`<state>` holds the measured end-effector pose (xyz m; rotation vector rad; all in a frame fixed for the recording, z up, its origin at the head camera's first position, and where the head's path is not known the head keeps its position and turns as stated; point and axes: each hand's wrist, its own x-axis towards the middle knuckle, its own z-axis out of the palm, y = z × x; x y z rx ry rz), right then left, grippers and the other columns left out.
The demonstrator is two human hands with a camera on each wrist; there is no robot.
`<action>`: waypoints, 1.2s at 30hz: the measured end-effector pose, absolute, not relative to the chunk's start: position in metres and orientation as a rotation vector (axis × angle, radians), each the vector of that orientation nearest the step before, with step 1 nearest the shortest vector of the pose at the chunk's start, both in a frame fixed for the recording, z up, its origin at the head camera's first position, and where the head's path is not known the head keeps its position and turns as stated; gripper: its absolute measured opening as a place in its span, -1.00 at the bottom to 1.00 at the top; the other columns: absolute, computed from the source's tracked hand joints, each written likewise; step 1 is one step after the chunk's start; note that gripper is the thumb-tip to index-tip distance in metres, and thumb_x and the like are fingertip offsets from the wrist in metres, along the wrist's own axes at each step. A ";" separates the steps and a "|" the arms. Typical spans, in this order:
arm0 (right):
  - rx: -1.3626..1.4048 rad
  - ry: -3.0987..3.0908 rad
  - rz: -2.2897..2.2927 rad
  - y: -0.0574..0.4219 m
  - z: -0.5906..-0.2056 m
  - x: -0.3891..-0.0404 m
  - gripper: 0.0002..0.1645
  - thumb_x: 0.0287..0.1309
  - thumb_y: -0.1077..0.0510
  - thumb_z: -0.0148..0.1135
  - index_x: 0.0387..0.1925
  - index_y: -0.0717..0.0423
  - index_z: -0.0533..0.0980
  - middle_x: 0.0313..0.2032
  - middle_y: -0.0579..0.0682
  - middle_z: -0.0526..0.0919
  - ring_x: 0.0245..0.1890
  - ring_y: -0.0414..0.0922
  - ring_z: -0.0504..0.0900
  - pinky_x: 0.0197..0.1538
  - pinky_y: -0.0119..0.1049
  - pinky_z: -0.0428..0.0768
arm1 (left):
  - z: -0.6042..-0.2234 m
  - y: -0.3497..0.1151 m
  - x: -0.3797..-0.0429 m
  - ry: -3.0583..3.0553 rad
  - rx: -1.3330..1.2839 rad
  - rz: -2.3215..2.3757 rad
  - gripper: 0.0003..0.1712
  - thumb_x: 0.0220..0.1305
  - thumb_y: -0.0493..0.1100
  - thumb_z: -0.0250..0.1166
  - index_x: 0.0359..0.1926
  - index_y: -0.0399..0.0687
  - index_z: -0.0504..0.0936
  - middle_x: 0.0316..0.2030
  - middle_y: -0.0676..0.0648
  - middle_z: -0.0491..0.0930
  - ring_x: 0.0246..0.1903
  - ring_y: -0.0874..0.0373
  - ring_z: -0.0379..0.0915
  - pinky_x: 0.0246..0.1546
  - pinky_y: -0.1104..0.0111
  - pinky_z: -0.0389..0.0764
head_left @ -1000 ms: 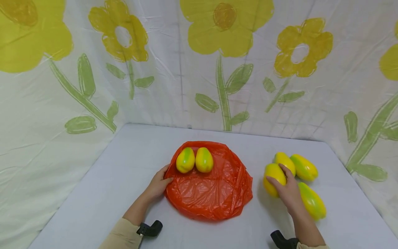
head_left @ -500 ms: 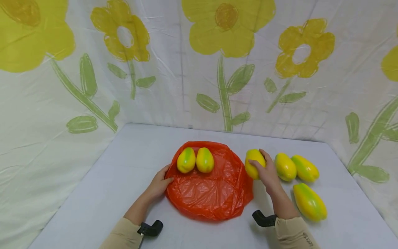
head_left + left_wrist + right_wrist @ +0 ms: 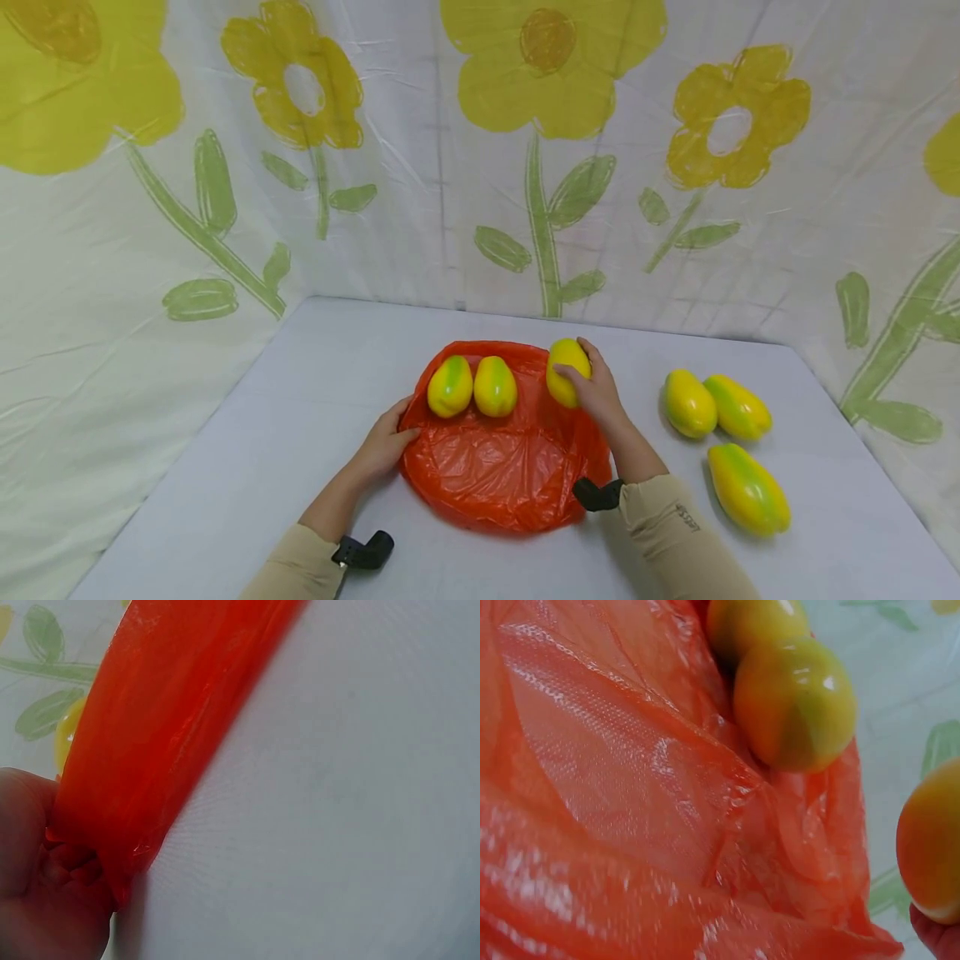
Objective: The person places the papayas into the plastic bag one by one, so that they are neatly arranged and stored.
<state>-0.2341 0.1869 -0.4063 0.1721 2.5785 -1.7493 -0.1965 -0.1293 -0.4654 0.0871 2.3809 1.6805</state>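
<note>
A red plastic bag lies spread open on the table, its rim standing up around the sides. My left hand grips the bag's left rim; in the left wrist view the thumb and curled fingers pinch the red film. Inside the bag, toward the back, two yellow-green papayas rest side by side. My right hand holds another papaya over the back right part of the bag. The right wrist view shows this held papaya at its right edge, apart from the two in the bag.
On the right of the white table lie three more papayas: two close together and one nearer the front. A white curtain printed with yellow flowers hangs behind the table.
My right hand has lifted the papaya from the group on the right and carried it left over the bag. My left hand has stayed on the rim.
</note>
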 end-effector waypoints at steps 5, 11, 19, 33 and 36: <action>0.135 2.577 -1.754 0.174 -0.414 -0.243 -0.16 0.20 -0.01 0.07 0.42 0.00 -0.04 0.30 0.15 0.19 0.11 0.09 0.31 0.20 -0.01 0.41 | -0.465 -0.130 -0.196 2.387 0.088 1.685 -0.36 0.30 -0.31 0.00 0.39 -0.09 0.12 0.34 -0.19 0.22 0.22 -0.10 0.31 0.11 0.11 0.50; 0.103 2.585 -1.736 0.163 -0.423 -0.246 -0.18 0.21 -0.01 0.08 0.42 0.02 -0.01 0.30 0.16 0.21 0.11 0.10 0.32 0.20 -0.01 0.41 | -0.467 -0.130 -0.197 2.389 0.101 1.688 -0.36 0.29 -0.33 -0.01 0.39 -0.12 0.12 0.34 -0.21 0.22 0.22 -0.11 0.30 0.11 0.11 0.49; 0.123 2.583 -1.698 0.158 -0.431 -0.249 -0.17 0.19 -0.05 0.08 0.41 -0.03 -0.01 0.29 0.15 0.21 0.12 0.10 0.32 0.22 0.01 0.40 | -0.467 -0.130 -0.197 2.374 0.075 1.698 -0.36 0.30 -0.31 0.00 0.39 -0.08 0.13 0.34 -0.17 0.22 0.23 -0.09 0.30 0.11 0.13 0.50; 0.128 2.568 -1.647 0.155 -0.445 -0.255 -0.16 0.17 -0.09 0.11 0.40 -0.06 0.00 0.29 0.12 0.24 0.14 0.09 0.32 0.24 0.01 0.39 | -0.468 -0.131 -0.197 2.377 0.109 1.704 -0.37 0.30 -0.32 0.00 0.39 -0.12 0.12 0.33 -0.22 0.22 0.20 -0.11 0.32 0.08 0.14 0.52; 0.129 2.565 -1.653 0.154 -0.447 -0.255 -0.17 0.16 -0.09 0.11 0.39 -0.06 0.02 0.27 0.11 0.25 0.12 0.09 0.34 0.21 0.01 0.42 | -0.469 -0.131 -0.198 2.374 0.128 1.718 -0.36 0.29 -0.33 -0.01 0.39 -0.15 0.11 0.33 -0.24 0.22 0.21 -0.13 0.32 0.10 0.13 0.51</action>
